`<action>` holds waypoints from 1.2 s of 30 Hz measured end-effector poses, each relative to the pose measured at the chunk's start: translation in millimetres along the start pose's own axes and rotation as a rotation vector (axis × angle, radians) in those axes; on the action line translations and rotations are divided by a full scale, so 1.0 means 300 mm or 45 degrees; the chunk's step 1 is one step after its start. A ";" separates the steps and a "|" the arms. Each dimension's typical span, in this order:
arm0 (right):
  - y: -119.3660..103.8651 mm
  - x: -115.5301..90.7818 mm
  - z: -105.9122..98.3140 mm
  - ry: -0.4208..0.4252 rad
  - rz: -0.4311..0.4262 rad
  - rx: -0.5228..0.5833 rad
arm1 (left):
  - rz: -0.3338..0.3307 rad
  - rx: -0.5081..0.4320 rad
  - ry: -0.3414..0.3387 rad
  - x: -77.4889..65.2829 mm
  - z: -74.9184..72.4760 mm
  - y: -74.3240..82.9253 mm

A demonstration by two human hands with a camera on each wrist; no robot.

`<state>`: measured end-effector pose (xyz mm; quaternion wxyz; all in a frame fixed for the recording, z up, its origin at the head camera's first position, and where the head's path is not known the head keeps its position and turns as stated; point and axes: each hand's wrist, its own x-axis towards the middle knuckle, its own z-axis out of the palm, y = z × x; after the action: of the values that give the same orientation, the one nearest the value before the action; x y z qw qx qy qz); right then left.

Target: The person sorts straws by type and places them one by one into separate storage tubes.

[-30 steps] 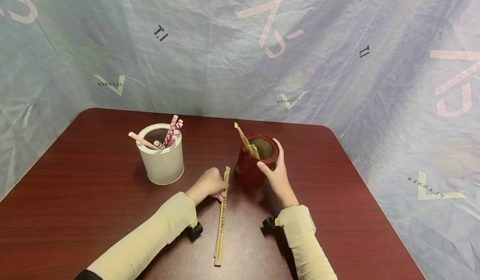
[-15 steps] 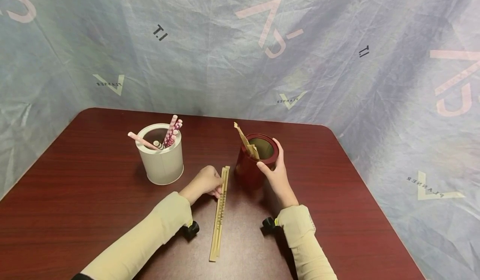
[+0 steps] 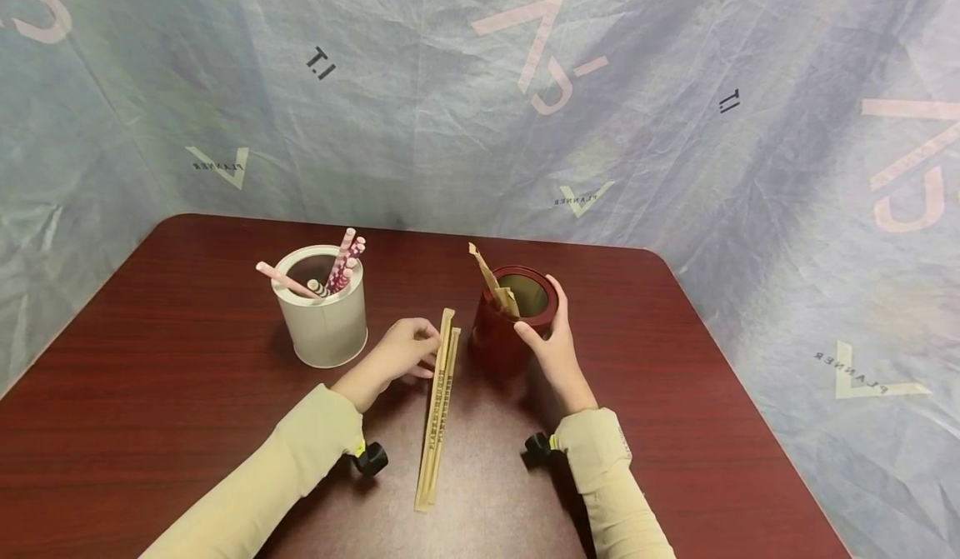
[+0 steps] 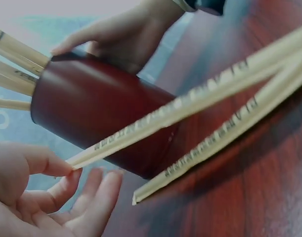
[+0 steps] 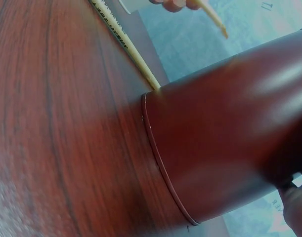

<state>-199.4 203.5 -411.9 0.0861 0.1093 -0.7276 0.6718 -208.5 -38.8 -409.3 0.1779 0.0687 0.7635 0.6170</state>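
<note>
My left hand point(image 3: 397, 352) pinches one end of a long paper-wrapped straw point(image 4: 160, 118) between thumb and forefinger; that end is raised off the table. A second wrapped straw point(image 4: 200, 153) lies beside it on the table, the two close together at their near ends. My right hand point(image 3: 555, 357) holds the upright red canister point(image 3: 493, 342) at its rim, thumb on the near side and fingers round the far right side. Several wrapped straws point(image 4: 17, 69) stick out of the canister's mouth, leaning left in the head view.
A white canister point(image 3: 327, 332) stands to the left, with several pink, purple and striped paper straws point(image 3: 347, 263) in it. All of this stands on a dark red wood-grain table point(image 3: 150, 359). A printed grey cloth point(image 3: 412, 109) hangs behind the table.
My left hand has moved left and slightly away from me, lifting one end of its straw and parting it from the second straw. My right hand and the red canister have stayed put.
</note>
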 end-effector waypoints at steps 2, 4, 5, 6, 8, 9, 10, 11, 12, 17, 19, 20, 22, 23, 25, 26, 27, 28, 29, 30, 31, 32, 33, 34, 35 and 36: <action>-0.001 0.000 0.000 0.004 0.001 0.006 | 0.002 -0.062 -0.018 -0.006 -0.005 0.008; -0.002 -0.001 0.001 0.001 0.001 0.018 | 0.003 -0.112 -0.028 -0.011 -0.010 0.016; -0.001 0.000 0.001 -0.001 0.003 0.020 | -0.002 -0.137 -0.027 -0.013 -0.013 0.019; 0.000 0.000 0.001 -0.002 0.006 0.021 | -0.003 -0.162 -0.026 -0.014 -0.016 0.022; 0.001 0.001 0.001 -0.001 0.013 0.021 | -0.007 -0.203 -0.025 -0.015 -0.022 0.027; 0.001 0.002 0.001 -0.002 0.013 0.023 | -0.010 -0.221 -0.016 -0.015 -0.026 0.029; 0.002 0.002 0.001 -0.001 0.014 0.021 | -0.013 -0.233 -0.013 -0.015 -0.030 0.029; 0.003 0.002 0.001 -0.002 0.015 0.022 | -0.014 -0.237 -0.013 -0.015 -0.034 0.029; 0.002 0.002 0.001 -0.002 0.014 0.025 | -0.012 -0.240 -0.018 -0.015 -0.039 0.028; 0.002 0.001 0.000 -0.010 0.007 0.034 | 0.013 -0.206 -0.047 -0.024 -0.060 0.021; 0.002 0.001 -0.001 -0.010 0.010 0.027 | 0.030 -0.186 -0.053 -0.029 -0.066 0.021; 0.002 0.001 -0.002 -0.008 0.011 0.021 | 0.044 -0.177 -0.059 -0.032 -0.068 0.022; 0.002 0.001 -0.002 -0.004 0.014 0.011 | 0.066 -0.174 -0.055 -0.038 -0.074 0.025; 0.002 0.001 -0.001 -0.003 0.017 0.008 | 0.078 -0.176 -0.052 -0.042 -0.077 0.027; 0.002 0.001 0.000 0.001 0.015 0.006 | 0.110 -0.186 -0.045 -0.050 -0.082 0.034; 0.002 0.001 0.000 0.002 0.014 0.006 | 0.124 -0.196 -0.039 -0.054 -0.084 0.040; 0.001 0.001 0.000 0.002 0.014 0.008 | 0.140 -0.203 -0.034 -0.059 -0.086 0.047; 0.001 0.000 0.001 0.002 0.014 0.008 | 0.158 -0.211 -0.028 -0.064 -0.087 0.055; 0.001 0.001 0.001 0.001 0.012 0.009 | 0.171 -0.221 -0.016 -0.070 -0.088 0.065; 0.000 0.001 0.001 0.002 0.011 0.010 | 0.187 -0.227 0.000 -0.076 -0.089 0.076; 0.000 0.001 0.001 0.002 0.012 0.012 | 0.204 -0.232 0.020 -0.082 -0.089 0.088; 0.000 0.001 0.001 0.002 0.011 0.013 | 0.225 -0.239 0.039 -0.088 -0.088 0.099; 0.001 0.001 0.002 0.003 0.009 0.014 | 0.247 -0.246 0.061 -0.093 -0.086 0.112; 0.001 0.001 0.001 0.004 0.007 0.017 | 0.270 -0.249 0.090 -0.099 -0.082 0.124; 0.002 0.001 0.001 0.005 0.004 0.017 | 0.295 -0.254 0.120 -0.104 -0.079 0.136; 0.002 0.001 0.001 0.005 0.003 0.018 | 0.326 -0.256 0.149 -0.110 -0.074 0.148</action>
<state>-199.8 203.3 -412.5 0.0860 0.1077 -0.7227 0.6773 -191.0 -59.8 -356.3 0.0590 0.1112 0.6920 0.7108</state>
